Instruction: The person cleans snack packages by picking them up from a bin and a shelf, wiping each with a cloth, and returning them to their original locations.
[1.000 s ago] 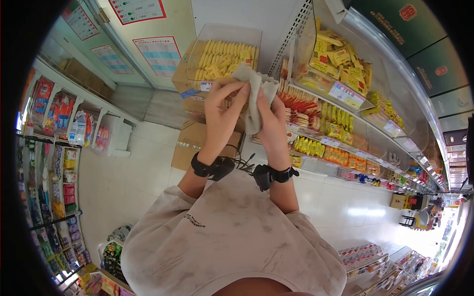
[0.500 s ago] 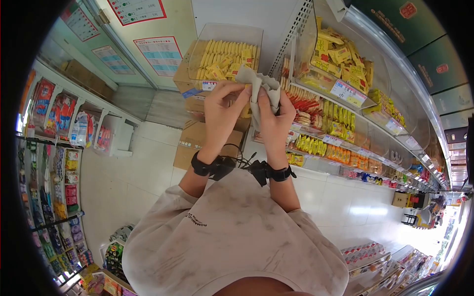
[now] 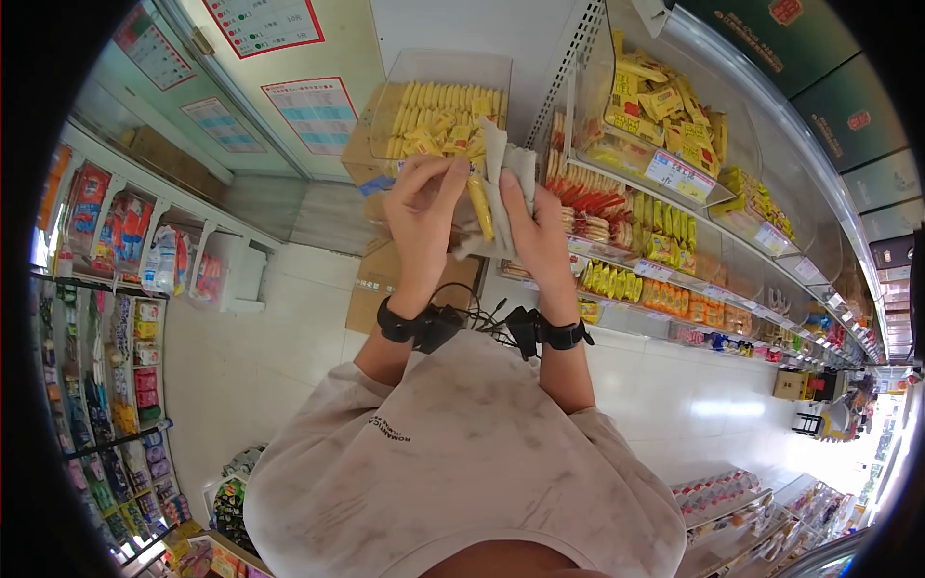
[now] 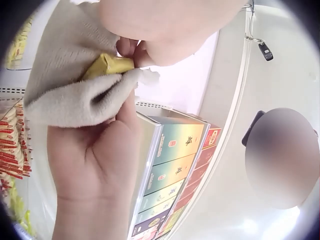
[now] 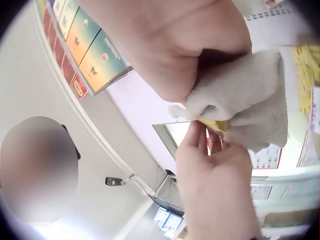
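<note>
In the head view my left hand (image 3: 421,197) pinches the top end of a slim yellow snack packet (image 3: 480,207) between thumb and fingers. My right hand (image 3: 536,226) grips a grey cloth (image 3: 518,166) just beside it, thumb on the near side. One fold of the cloth stands up between the packet and the right hand. From the left wrist, the packet (image 4: 106,66) shows within the cloth's folds, partly covered. In the right wrist view only a small yellow piece of the packet appears between the cloth (image 5: 245,85) and the left fingertips.
A clear bin (image 3: 448,111) of yellow packets stands beyond the hands, on cardboard boxes (image 3: 371,284). Shelves of bagged snacks (image 3: 665,120) run along the right. At the left are racks of hanging goods (image 3: 120,226). Cables (image 3: 472,306) hang between the wrist cameras.
The yellow packet, mostly hidden behind the cloth before, now shows at nearly full length. The left hand has moved slightly left with it, and the cloth's folds have shifted in the right hand.
</note>
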Tool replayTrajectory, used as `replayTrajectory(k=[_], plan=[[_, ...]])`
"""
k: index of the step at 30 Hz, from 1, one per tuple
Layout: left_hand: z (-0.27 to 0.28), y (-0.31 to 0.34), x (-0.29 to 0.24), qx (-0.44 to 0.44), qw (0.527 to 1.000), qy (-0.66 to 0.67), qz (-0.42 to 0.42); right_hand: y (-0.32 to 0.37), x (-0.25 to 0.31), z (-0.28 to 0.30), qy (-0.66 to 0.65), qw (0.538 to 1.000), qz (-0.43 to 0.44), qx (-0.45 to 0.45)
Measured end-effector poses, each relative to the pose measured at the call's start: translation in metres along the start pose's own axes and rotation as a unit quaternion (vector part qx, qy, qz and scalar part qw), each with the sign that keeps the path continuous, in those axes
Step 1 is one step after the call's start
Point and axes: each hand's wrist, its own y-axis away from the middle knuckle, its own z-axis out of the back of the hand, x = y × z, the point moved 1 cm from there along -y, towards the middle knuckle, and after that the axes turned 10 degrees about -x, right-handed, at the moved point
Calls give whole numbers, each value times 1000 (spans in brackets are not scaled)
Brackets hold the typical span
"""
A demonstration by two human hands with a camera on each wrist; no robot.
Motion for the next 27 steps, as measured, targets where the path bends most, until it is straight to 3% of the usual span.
replayTrajectory(k=[4, 10, 13, 18, 21, 24, 25, 27], plan=[[-4, 4, -2, -14, 996, 44, 74, 2, -8, -3, -6, 1000, 0, -28], [6, -5, -1, -44, 998, 13, 41, 12, 0, -7, -27, 998, -9, 60], [7, -2, 12, -67, 997, -6, 27, 8, -3, -5, 44, 992, 117, -7], [5, -9, 4, 72, 983, 63, 157, 3, 3, 11, 81, 995, 50, 40], [10, -13, 4, 41, 978, 89, 184, 4, -2, 17, 37, 996, 75, 41], [9, -9, 5, -43, 982, 95, 157, 3, -5, 18, -19, 992, 90, -83], [6, -7, 4, -51, 984, 97, 140, 3, -1, 18, -48, 988, 17, -146], [-1, -7, -1, -60, 987, 103, 111, -6, -6, 10, -299, 924, -73, -227]])
